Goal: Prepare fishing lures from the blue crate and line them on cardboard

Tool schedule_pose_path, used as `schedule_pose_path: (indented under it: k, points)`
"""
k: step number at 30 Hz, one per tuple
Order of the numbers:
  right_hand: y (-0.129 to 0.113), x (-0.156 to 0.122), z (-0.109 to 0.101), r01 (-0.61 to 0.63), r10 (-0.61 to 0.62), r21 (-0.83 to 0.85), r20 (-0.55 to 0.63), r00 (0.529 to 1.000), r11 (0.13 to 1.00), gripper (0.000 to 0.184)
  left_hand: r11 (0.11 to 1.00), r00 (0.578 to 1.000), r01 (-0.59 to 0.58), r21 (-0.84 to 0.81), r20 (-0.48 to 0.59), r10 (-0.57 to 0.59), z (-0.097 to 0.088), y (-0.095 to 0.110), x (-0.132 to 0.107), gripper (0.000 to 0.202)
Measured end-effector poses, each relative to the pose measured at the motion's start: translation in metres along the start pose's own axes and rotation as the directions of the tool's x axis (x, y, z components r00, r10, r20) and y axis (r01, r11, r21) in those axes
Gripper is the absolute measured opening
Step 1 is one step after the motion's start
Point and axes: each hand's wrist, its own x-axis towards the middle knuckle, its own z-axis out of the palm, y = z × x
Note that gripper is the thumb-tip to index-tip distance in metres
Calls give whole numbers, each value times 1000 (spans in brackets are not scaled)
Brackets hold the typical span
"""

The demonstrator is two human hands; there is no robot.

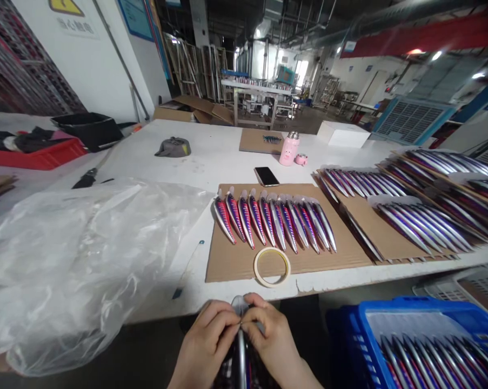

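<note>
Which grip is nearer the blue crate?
Right. The right grip is to the left of the blue crate; the left grip is farther left, beyond the right one.

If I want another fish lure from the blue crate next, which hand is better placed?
Probably the right hand: the blue crate stands on that side, and the left hand would have to cross over. Both are pinching at a lure, so the right would first need freeing.
</note>
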Motion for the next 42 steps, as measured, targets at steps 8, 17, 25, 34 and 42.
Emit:
schedule_pose_path:
  k: [8,17,25,34,42]
  points:
    - [6,-1,1,-33,31,-69,-31,999,997,29,1000,999,-18,-26,32,19,-1,-1,1,15]
    - [-14,10,-13,-51,62,-79,142,988,996,22,1000,999,-2,-18,53,3,-2,-1,-1,14]
    - [-10,4,-7,-114,116,-29,99,988,993,17,1000,999,-3,-9,46,4,-1,-3,-2,13]
    - [-5,2,-6,-143,141,50,41,989,988,23,998,1000,-20,-58,8,21,0,-2,0,13]
    - [-11,9,1,-103,102,-73,-13,995,992,20,995,998,19,-99,63,-13,-2,-4,-3,17]
